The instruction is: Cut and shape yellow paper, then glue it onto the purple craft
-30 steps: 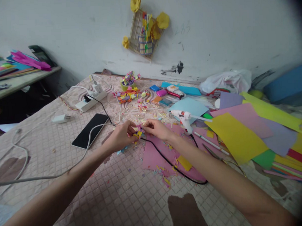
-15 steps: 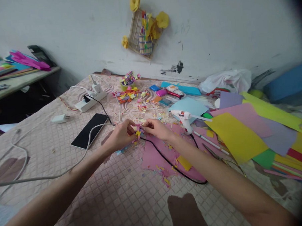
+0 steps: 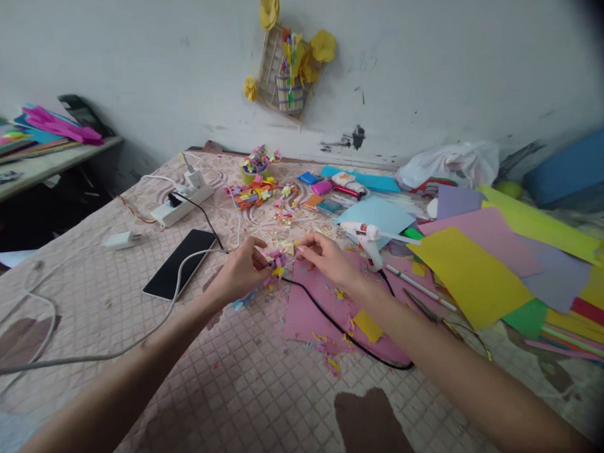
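Note:
Near the middle of the table, my left hand (image 3: 244, 269) is closed on a small cluster of paper flowers (image 3: 276, 262) in pink, purple and yellow. Just right of the cluster, my right hand (image 3: 323, 255) has its thumb and fingertips pinched together, a small gap away from the flowers. What the pinch holds, if anything, is too small to name. Beneath my right forearm lies a pink sheet (image 3: 306, 313) with paper scraps on it. A white glue gun (image 3: 367, 240) lies to the right of my right hand.
A phone (image 3: 178, 264) and a power strip (image 3: 181, 205) lie left, with cables across the cloth. A small pot of paper flowers (image 3: 256, 165) stands at the back. Coloured sheets (image 3: 471, 272) and scissors (image 3: 423, 306) lie right. A white bag (image 3: 452, 163) rests by the wall.
My right hand has moved slightly right, away from the flower cluster, opening a gap between the hands. My left hand still holds the cluster in nearly the same place.

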`<state>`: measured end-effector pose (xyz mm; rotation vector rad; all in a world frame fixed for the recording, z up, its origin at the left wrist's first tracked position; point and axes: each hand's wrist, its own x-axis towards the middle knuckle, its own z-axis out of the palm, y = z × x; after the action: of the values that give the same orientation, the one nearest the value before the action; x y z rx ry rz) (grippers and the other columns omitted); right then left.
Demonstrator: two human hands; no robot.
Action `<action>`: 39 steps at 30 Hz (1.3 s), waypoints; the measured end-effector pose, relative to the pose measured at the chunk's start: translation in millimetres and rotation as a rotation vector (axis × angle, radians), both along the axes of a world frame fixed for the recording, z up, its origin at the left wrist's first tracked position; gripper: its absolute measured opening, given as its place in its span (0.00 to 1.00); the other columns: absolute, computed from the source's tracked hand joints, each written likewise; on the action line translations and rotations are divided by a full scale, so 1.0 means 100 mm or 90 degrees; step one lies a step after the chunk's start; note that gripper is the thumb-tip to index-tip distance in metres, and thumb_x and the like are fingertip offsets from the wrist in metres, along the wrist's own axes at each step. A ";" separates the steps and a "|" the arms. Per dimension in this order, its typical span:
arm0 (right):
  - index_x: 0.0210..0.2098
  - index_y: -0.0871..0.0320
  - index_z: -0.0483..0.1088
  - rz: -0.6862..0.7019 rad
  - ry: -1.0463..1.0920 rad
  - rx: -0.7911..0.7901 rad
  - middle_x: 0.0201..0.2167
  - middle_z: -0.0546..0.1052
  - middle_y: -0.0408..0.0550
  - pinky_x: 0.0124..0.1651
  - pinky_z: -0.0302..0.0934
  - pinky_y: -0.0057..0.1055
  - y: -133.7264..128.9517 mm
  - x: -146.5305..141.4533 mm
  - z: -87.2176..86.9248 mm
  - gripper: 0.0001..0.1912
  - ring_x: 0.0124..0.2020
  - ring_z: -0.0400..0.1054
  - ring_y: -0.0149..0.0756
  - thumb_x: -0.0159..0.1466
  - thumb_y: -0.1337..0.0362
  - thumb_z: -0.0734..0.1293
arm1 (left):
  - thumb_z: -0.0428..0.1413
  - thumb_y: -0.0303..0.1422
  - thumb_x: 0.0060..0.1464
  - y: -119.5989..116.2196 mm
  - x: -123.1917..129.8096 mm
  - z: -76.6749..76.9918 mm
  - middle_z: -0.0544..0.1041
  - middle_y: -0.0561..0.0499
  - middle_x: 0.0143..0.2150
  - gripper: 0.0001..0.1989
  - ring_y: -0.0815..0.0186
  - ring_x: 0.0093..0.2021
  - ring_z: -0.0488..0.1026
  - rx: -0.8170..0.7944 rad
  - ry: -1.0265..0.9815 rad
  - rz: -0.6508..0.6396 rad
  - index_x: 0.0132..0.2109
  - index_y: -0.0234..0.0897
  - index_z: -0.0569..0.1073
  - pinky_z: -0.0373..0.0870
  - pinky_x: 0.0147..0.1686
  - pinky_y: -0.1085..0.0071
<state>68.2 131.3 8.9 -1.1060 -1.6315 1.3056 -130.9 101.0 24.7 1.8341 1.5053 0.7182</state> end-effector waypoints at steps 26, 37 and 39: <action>0.33 0.55 0.66 -0.063 -0.027 -0.019 0.30 0.70 0.46 0.30 0.61 0.29 -1.28 0.87 0.21 0.08 0.30 0.65 0.33 0.61 0.57 0.61 | 0.56 0.31 0.40 0.02 0.03 0.03 0.76 0.53 0.26 0.18 0.64 0.28 0.73 0.007 0.129 0.068 0.42 0.37 0.62 0.62 0.27 0.72; 0.31 0.56 0.66 -0.119 -0.025 -0.050 0.26 0.68 0.43 0.27 0.59 0.27 -1.53 1.08 0.11 0.10 0.25 0.62 0.30 0.61 0.56 0.61 | 0.57 0.33 0.40 0.07 0.04 0.00 0.76 0.53 0.26 0.20 0.64 0.27 0.73 0.012 0.140 0.099 0.42 0.37 0.62 0.61 0.26 0.72; 0.31 0.56 0.66 -0.117 -0.019 -0.050 0.26 0.69 0.44 0.27 0.59 0.27 -1.54 1.09 0.09 0.10 0.25 0.62 0.30 0.61 0.56 0.61 | 0.57 0.33 0.40 0.06 0.05 0.00 0.76 0.53 0.26 0.19 0.64 0.27 0.72 0.012 0.145 0.104 0.42 0.38 0.63 0.61 0.26 0.72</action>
<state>177.5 -22.4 18.0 -1.2957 -1.4720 1.2463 -125.6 107.4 25.1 1.8730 1.8169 0.6152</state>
